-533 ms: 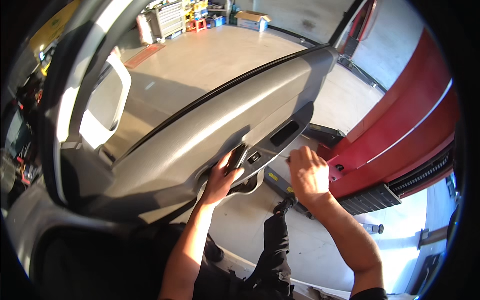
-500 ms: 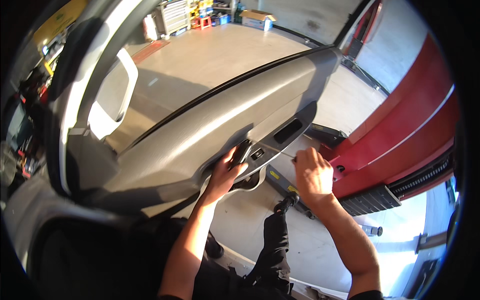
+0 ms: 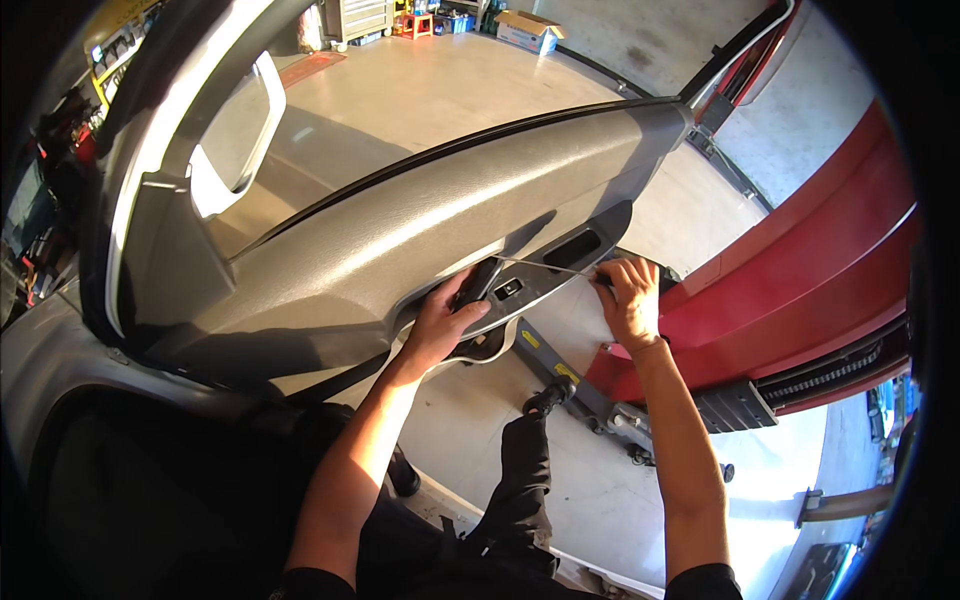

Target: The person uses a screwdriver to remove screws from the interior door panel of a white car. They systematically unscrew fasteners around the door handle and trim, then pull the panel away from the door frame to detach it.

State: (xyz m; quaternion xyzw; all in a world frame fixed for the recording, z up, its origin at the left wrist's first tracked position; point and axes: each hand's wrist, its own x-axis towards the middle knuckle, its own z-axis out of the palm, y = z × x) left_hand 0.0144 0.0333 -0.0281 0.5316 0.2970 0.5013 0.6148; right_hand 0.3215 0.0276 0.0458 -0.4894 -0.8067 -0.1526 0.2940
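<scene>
A grey car door panel point(image 3: 400, 245) spans the middle of the view, its door standing open. My left hand point(image 3: 437, 325) is closed around a dark piece point(image 3: 478, 282) at the panel's handle recess; whether that piece is loose or fixed cannot be told. In my right hand point(image 3: 632, 305) is a screwdriver point(image 3: 545, 265), its handle mostly hidden by the fingers. The thin shaft runs left to the top of the dark piece, where the tip is hidden. Just right of my left fingers sits a window switch point(image 3: 509, 289), with a dark oblong recess point(image 3: 575, 250) beyond it.
A red lift post point(image 3: 800, 260) rises close on the right. Beneath the door lies a grey jack-like floor unit point(image 3: 560, 375), near my foot point(image 3: 550, 396). The side mirror point(image 3: 238, 140) is at left. A cardboard box point(image 3: 530, 32) stands on the far floor.
My right hand has shifted slightly right and up, and the screwdriver lies flatter. My left hand keeps its grip at the handle recess. The whole view has tilted a little.
</scene>
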